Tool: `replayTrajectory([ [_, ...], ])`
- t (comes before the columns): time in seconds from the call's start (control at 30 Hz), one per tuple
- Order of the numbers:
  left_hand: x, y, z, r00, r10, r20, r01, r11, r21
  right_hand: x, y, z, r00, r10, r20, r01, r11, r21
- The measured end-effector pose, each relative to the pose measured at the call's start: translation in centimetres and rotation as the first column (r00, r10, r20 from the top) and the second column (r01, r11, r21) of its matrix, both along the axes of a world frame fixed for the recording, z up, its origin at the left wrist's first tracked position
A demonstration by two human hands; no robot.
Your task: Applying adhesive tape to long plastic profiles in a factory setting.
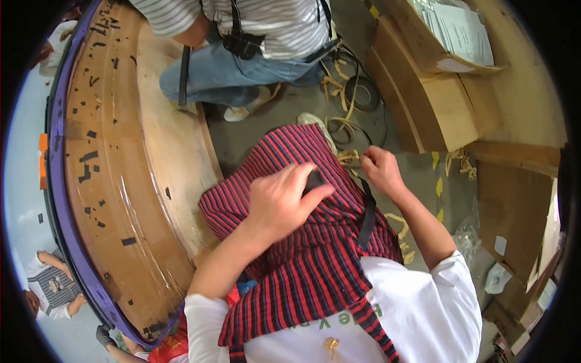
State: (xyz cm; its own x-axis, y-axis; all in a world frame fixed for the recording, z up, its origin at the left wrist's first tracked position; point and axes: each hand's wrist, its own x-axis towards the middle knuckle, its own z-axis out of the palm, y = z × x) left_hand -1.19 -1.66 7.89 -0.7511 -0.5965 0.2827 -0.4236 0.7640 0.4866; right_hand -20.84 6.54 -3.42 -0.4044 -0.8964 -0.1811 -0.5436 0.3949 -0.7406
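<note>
left hand point(277, 202) gripping small dark piece point(315, 180) over striped apron point(290, 148), right hand point(382, 173) curled closed, contents unclear, black strip point(367, 221) just below, worktop point(172, 91) at left, black scraps point(128, 241)

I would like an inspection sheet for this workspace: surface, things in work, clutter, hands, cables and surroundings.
Surface: brown sheeted bench with a purple edge.
Job's things: small black piece at the left hand; black strip against the striped apron.
Clutter: dark scraps on the bench; pale yellow straps on the floor.
Hands: left, thumb and fingers around the small black piece; right hand, curled, contents unclear.
Cables: dark coil on the floor; cable or strapping, cannot tell.
Surroundings: cardboard boxes at right; co-worker ahead.
</note>
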Motion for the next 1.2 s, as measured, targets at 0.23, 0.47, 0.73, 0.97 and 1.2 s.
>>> replayTrajectory([
  [0.23,-4.8,1.0,-8.2,0.985,-0.080,0.155,0.086,0.996,-0.033,-1.9,2.6,0.4,0.771,-0.096,0.629,0.114,0.993,0.012],
  [0.47,-3.8,0.4,-8.6,0.986,-0.014,0.165,-0.001,0.996,0.089,0.1,1.4,1.0,0.566,0.068,0.821,0.073,0.989,-0.132],
  [0.73,-2.8,0.5,-9.3,0.996,0.016,0.086,-0.027,0.992,0.127,1.4,-0.6,0.7,0.660,0.090,0.746,-0.022,0.995,-0.101],
  [0.97,-2.3,-0.4,-9.7,0.994,-0.052,0.093,0.025,0.963,0.268,1.1,-1.3,-0.8,0.555,0.277,0.785,-0.103,0.959,-0.265],
  [1.2,-2.4,0.1,-10.0,0.998,0.000,0.057,-0.013,0.975,0.220,-0.2,-1.9,-1.7,0.466,0.360,0.808,-0.212,0.932,-0.293],
])
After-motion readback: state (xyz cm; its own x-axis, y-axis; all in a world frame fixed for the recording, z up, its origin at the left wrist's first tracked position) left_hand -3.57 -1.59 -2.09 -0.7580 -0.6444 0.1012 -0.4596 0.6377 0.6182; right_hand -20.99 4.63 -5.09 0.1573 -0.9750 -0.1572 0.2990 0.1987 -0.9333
